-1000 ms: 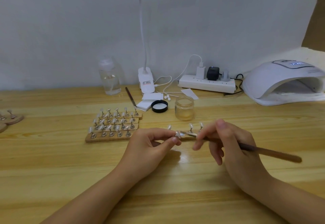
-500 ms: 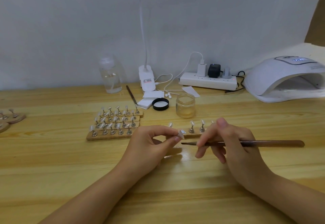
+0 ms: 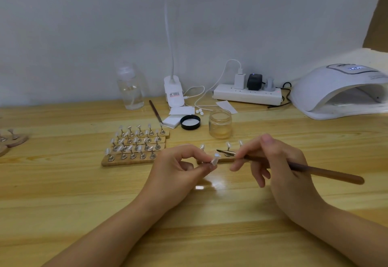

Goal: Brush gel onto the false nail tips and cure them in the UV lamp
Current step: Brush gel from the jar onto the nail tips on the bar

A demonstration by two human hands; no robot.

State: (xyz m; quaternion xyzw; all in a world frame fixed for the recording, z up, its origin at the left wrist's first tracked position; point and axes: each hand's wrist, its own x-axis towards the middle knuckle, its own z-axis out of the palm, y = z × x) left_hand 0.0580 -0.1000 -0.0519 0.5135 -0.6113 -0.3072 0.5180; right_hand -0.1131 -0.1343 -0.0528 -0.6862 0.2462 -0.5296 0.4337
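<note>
My left hand (image 3: 180,167) pinches one nail tip (image 3: 215,159), right hand (image 3: 279,161) clamps the brush (image 3: 294,167); a shaky stroke could smear gel onto my fingers (image 3: 206,167).

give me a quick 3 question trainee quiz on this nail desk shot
1. True or false: the gel jar has its lid on.
2. The right hand holds which item? A) brush B) black lid C) clear bottle
3. Fill in: the left hand pinches a single ____ at its fingertips.

Key: 1 false, the lid lies beside the jar. 2 A. 3 nail tip, on its small stand.
</note>
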